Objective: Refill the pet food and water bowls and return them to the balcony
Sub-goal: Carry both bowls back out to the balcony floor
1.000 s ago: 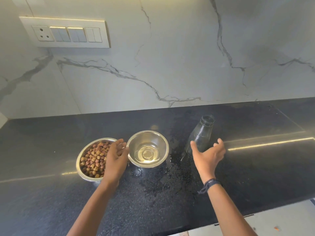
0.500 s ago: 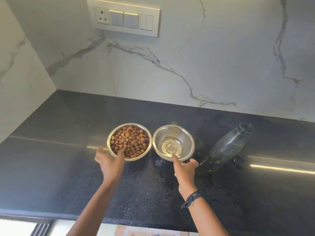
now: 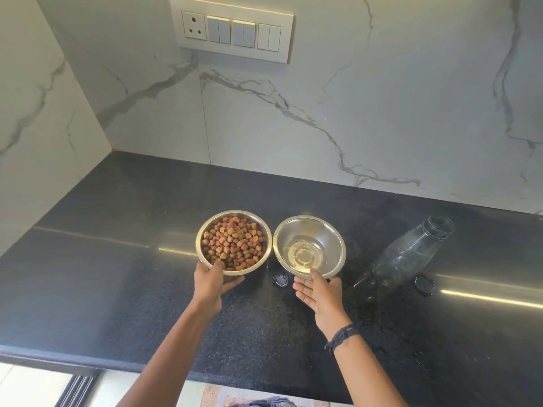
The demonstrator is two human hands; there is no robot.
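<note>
Two steel bowls stand side by side on the black counter [image 3: 117, 274]. The food bowl [image 3: 233, 212], on the left, is full of brown kibble [image 3: 235, 242]. The water bowl [image 3: 332, 236], on the right, holds a shallow pool of water. My left hand [image 3: 213, 284] grips the food bowl's near rim, thumb over the edge and fingers curled beneath. At the water bowl's near rim my right hand [image 3: 318, 292] lies palm up, its thumb touching the edge and its fingers stretched out.
An empty clear glass bottle [image 3: 408, 254] without a cap stands on the counter right of the water bowl. Small puddles [image 3: 280, 279] and droplets wet the counter around the bowls. Marble walls meet at the back left corner, with a switch panel [image 3: 235, 32] above. The counter's front edge runs below my forearms.
My right hand left the bottle and came to the water bowl's near rim. My left hand moved to the food bowl's near rim and took hold. The view shifted left.
</note>
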